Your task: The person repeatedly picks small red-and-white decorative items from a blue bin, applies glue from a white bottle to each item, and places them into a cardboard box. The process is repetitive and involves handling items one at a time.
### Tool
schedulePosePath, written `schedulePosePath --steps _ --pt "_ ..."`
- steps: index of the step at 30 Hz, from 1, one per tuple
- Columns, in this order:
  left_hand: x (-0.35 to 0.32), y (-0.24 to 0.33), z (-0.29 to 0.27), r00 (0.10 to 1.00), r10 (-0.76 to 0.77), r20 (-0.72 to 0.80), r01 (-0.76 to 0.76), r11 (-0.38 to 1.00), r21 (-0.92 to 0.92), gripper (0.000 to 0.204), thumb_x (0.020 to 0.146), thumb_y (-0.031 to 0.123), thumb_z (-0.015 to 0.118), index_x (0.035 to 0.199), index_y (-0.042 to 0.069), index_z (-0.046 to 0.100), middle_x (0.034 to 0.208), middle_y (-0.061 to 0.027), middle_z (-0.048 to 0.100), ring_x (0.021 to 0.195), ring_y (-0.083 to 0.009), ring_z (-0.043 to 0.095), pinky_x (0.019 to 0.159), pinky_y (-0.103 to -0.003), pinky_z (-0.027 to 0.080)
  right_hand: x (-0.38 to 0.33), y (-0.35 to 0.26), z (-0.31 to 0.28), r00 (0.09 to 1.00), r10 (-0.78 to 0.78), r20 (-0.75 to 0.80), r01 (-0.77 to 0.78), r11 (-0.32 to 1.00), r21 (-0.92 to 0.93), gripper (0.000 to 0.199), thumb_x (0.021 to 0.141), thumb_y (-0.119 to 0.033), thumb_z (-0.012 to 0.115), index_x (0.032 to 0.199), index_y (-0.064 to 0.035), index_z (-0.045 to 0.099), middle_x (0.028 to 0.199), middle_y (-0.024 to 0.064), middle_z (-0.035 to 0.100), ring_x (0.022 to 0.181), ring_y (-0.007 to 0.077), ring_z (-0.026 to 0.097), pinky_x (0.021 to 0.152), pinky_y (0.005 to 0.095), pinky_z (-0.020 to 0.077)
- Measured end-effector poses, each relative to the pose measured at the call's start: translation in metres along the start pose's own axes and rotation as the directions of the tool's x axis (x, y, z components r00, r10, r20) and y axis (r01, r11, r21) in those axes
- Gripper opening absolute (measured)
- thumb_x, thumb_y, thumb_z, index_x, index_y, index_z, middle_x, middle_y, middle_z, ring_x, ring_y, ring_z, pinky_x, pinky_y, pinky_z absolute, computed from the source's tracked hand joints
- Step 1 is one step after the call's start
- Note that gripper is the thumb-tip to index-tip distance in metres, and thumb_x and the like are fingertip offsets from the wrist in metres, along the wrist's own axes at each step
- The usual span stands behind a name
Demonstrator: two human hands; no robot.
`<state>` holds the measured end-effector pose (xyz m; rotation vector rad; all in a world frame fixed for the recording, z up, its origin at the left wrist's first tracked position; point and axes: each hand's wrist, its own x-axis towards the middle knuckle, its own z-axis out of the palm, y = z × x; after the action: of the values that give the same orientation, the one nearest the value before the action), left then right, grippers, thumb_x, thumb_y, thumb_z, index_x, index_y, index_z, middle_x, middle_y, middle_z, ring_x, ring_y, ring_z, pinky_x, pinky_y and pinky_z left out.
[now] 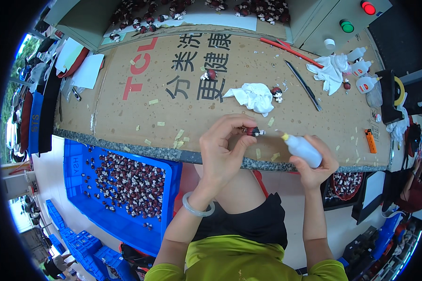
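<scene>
Pinching a small dark-red figurine (252, 132) above the table (330, 131) in the nearly closed left hand (222, 146), gripping a white bottle (303, 150) at its four o'clock in the curled right hand (320, 172), apparently for dabbing, next needing careful nozzle (285, 136) aim.

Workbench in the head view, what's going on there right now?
A person's left hand holds a small dark-red and white figurine between thumb and fingers. The right hand holds a white squeeze bottle, its tip pointed toward the figurine but apart from it. A crumpled white cloth lies ahead on the cardboard. Below left, a blue bin holds many similar pieces.
</scene>
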<state>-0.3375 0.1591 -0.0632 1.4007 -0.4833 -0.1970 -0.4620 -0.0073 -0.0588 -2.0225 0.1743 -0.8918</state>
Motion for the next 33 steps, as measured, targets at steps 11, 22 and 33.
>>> schedulePosePath --steps 11,22,33 --pt "-0.0093 -0.0057 0.0010 0.928 0.370 0.035 -0.365 0.890 0.271 0.021 0.066 -0.007 0.071 0.086 -0.002 0.063 0.085 -0.0112 0.066 0.078 -0.0261 0.064 0.070 -0.032 0.052 0.0036 0.0064 0.0022 0.946 0.323 -0.014 -0.295 0.881 0.369 0.047 0.078 0.000 0.067 0.122 0.0092 0.055 0.099 0.0204 0.067 0.085 0.0204 0.067 0.075 0.0304 0.0548" --pt "-0.0102 -0.0055 0.0017 0.925 0.378 0.043 -0.374 0.882 0.286 0.020 0.066 -0.007 0.069 0.084 -0.001 0.063 0.083 -0.0109 0.065 0.077 -0.0263 0.064 0.070 -0.032 0.051 0.0042 0.0094 0.0034 0.946 0.325 0.003 -0.299 0.868 0.396 0.044 0.079 -0.001 0.068 0.120 0.0078 0.054 0.102 0.0206 0.066 0.086 0.0210 0.067 0.075 0.0305 0.0548" --pt "-0.0106 -0.0065 -0.0008 0.921 0.383 0.077 -0.389 0.880 0.272 0.020 0.069 -0.012 0.067 0.087 -0.005 0.061 0.086 -0.0135 0.066 0.077 -0.0214 0.062 0.068 -0.028 0.051 0.0044 0.0091 0.0032 0.944 0.330 0.010 -0.308 0.869 0.388 0.044 0.079 -0.001 0.068 0.120 0.0072 0.054 0.102 0.0204 0.066 0.087 0.0203 0.066 0.075 0.0291 0.0540"
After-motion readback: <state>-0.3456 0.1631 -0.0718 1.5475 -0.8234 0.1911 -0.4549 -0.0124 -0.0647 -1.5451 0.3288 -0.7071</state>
